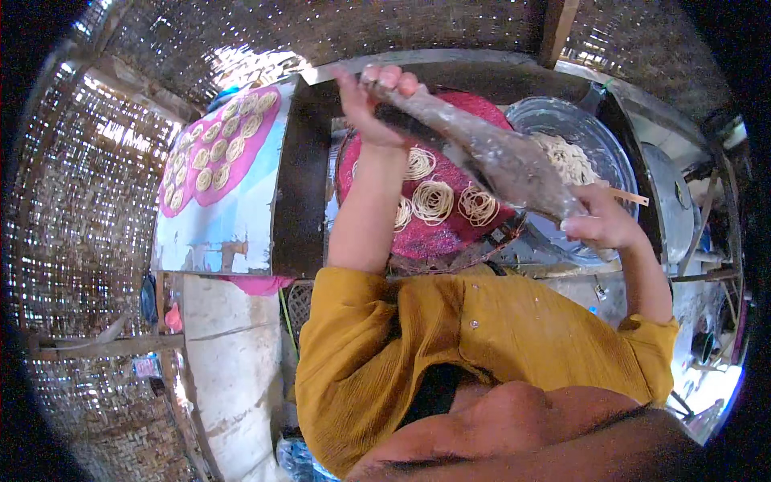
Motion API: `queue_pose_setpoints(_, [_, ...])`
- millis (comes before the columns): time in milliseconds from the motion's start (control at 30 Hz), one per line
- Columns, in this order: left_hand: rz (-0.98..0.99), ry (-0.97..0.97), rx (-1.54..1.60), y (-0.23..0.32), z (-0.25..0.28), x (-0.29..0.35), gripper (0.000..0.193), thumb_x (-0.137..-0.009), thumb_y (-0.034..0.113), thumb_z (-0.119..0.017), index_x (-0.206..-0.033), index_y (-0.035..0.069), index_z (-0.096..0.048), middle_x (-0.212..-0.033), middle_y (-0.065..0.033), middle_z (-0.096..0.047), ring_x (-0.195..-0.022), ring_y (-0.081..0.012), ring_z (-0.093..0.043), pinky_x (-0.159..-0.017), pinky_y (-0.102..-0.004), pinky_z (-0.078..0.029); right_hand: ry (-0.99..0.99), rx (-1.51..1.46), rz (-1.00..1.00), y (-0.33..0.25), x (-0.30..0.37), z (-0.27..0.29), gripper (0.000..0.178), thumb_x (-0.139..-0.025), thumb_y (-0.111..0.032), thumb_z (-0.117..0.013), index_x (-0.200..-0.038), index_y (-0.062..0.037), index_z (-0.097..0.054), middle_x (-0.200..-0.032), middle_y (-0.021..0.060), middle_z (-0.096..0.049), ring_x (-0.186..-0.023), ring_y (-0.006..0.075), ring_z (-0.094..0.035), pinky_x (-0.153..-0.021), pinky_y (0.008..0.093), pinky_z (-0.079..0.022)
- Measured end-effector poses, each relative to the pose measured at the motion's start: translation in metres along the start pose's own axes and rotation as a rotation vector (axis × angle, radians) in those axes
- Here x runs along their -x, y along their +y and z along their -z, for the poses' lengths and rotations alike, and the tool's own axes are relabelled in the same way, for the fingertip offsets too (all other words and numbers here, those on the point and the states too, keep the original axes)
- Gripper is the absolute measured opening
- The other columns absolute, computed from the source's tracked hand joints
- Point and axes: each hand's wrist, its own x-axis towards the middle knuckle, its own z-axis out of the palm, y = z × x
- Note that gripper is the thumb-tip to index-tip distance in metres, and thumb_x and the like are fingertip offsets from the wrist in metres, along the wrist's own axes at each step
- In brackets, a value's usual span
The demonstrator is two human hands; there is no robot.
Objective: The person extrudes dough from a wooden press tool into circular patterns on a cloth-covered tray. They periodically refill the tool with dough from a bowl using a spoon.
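Observation:
My left hand (381,100) and my right hand (602,217) grip opposite ends of a long, grey, dough-smeared tool (498,153) that looks wooden. It slants from upper left to lower right, above a round tray lined with red-pink cloth (450,237). Coils of pale dough strands (434,201) lie on that cloth, partly hidden by my left forearm and the tool. At the right, under and beside my right hand, a large clear basin (622,153) holds a heap of pale dough strands (570,161). A flat, light orange stick (630,198) pokes out beside my right hand.
On the left, a pale blue-white table (217,233) bears a pink cloth (178,189) with several rows of dough coils (221,150). Dark boards (301,177) edge the tray's place. A big round metal vessel (668,197) stands far right. Woven walls (88,225) enclose the space.

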Motion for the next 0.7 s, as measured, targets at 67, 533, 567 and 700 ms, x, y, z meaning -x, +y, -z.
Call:
queue_pose_setpoints(67, [0.02, 0.014, 0.038, 0.003, -0.003, 0.006, 0.043, -0.082, 0.052, -0.034, -0.077, 0.015, -0.055, -0.075, 0.0, -0.057, -0.069, -0.018, -0.053, -0.061, -0.0352, -0.038, -0.025, 0.026, 0.041, 0.008, 0.0, -0.003, 0.046, -0.065, -0.037, -0.061, -0.092, 0.001, -0.056, -0.067, 0.0029, -0.054, -0.058, 0.0098, -0.05, -0.052, 0.0239, -0.04])
queue_pose_setpoints(533, [0.681, 0.482, 0.015, -0.063, 0.014, 0.029, 0.057, -0.078, 0.06, -0.034, -0.098, 0.008, -0.049, -0.096, -0.007, -0.051, -0.087, -0.0197, -0.047, -0.075, -0.0332, -0.04, 0.055, 0.042, -0.016, 0.03, 0.029, 0.002, 0.058, -0.061, -0.039, -0.063, -0.099, 0.0037, -0.053, -0.088, 0.0115, -0.058, -0.084, 0.0151, -0.051, -0.077, 0.0292, -0.039])
queue_pose_setpoints(567, [0.999, 0.401, -0.095, -0.072, 0.016, 0.035, 0.064, -0.08, 0.056, -0.034, -0.115, 0.004, -0.042, -0.111, -0.0088, -0.047, -0.1, -0.0201, -0.044, -0.083, -0.0299, -0.038, 0.052, 0.014, 0.001, 0.031, 0.028, 0.0, 0.059, -0.061, -0.039, -0.063, -0.1, 0.0036, -0.053, -0.09, 0.0121, -0.058, -0.085, 0.0162, -0.051, -0.078, 0.0297, -0.038])
queue_pose_setpoints(700, [0.991, 0.477, -0.771, -0.101, 0.018, 0.067, 0.045, -0.086, 0.037, -0.035, -0.115, 0.003, -0.041, -0.116, -0.0108, -0.045, -0.106, -0.0213, -0.042, -0.088, -0.0337, -0.035, 0.045, 0.01, -0.011, 0.036, 0.028, 0.001, 0.061, -0.061, -0.04, -0.063, -0.102, 0.003, -0.052, -0.094, 0.0128, -0.058, -0.089, 0.0194, -0.051, -0.082, 0.0313, -0.037])
